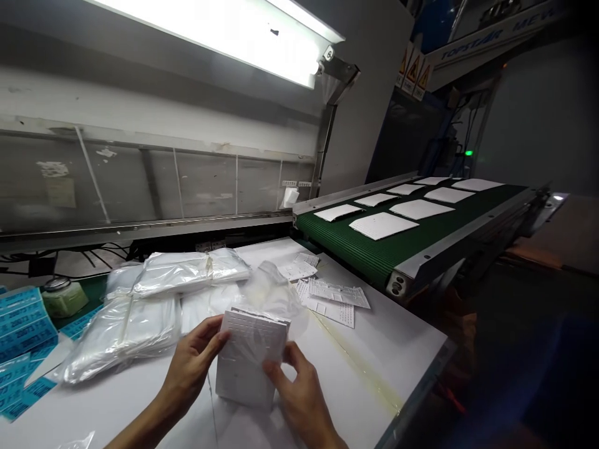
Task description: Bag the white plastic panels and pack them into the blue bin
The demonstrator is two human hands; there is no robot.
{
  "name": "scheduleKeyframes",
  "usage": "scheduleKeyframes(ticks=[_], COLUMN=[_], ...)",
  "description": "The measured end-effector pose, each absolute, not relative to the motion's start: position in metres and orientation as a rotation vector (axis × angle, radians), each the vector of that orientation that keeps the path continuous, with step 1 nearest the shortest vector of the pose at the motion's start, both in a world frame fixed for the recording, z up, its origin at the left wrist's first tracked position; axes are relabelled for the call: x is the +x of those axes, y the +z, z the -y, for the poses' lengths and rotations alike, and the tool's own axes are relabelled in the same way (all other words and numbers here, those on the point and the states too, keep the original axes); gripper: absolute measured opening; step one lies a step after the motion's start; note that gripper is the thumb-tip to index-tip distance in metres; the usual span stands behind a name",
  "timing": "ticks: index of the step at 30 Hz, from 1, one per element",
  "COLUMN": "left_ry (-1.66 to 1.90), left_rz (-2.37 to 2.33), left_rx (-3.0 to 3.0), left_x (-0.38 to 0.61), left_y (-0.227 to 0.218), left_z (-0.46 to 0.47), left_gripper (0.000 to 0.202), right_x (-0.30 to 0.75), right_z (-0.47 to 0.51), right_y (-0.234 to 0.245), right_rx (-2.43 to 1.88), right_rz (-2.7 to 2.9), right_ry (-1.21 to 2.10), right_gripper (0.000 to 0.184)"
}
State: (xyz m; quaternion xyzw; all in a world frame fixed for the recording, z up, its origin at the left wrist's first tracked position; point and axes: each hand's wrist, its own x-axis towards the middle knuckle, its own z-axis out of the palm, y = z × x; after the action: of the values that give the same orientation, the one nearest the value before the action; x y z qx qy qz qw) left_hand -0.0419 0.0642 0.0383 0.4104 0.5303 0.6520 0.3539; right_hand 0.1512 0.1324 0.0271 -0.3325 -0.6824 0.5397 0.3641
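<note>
A small stack of white flat plastic panels (248,355) stands upright on its lower edge over the white worktop, and clear film seems to wrap its lower part. My left hand (194,355) pinches the stack at its upper left edge. On the other side, my right hand (299,380) grips the right edge between thumb and fingers. Just behind them lies a crumpled clear plastic bag (271,290). Loose white panels (339,293) with slots and ribs rest on the worktop to the right.
Bundles of clear bags (126,330) are piled at left, near blue printed label sheets (23,324) and a small glass jar (63,296). A green conveyor belt (374,255) carrying several white panels reaches the worktop (355,386) from the right. Overhead hangs a bright lamp (224,31).
</note>
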Motion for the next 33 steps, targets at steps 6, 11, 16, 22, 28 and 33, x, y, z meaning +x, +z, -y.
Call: scheduleKeyframes(ticks=[6, 11, 16, 22, 28, 33], left_ry=[1.615, 1.451, 1.428, 1.443, 1.387, 1.457], left_rz=[-1.361, -1.386, -1.07, -1.055, -1.21, -1.087], left_rx=[1.133, 1.295, 1.221, 1.246, 1.231, 1.203], left_x=[-0.033, -0.041, -0.05, -0.032, -0.032, -0.039], left_y=[-0.011, 0.005, 0.06, 0.017, -0.017, 0.036], left_z=[-0.051, -0.037, -0.057, -0.061, -0.037, -0.052], left_gripper=[0.021, 0.036, 0.062, 0.042, 0.049, 0.058], right_x=[0.15, 0.137, 0.143, 0.163, 0.152, 0.151], right_z=[-0.129, -0.127, -0.131, -0.131, -0.122, -0.117], right_y=[0.035, 0.032, -0.028, -0.025, -0.011, -0.032], right_rx=[-0.716, -0.727, -0.971, -1.016, -0.754, -1.113], right_rz=[1.737, 1.709, 1.874, 1.884, 1.647, 1.998], right_ry=[1.356, 1.42, 1.39, 1.33, 1.571, 1.403], right_gripper=[0.049, 0.04, 0.049, 0.069, 0.064, 0.037])
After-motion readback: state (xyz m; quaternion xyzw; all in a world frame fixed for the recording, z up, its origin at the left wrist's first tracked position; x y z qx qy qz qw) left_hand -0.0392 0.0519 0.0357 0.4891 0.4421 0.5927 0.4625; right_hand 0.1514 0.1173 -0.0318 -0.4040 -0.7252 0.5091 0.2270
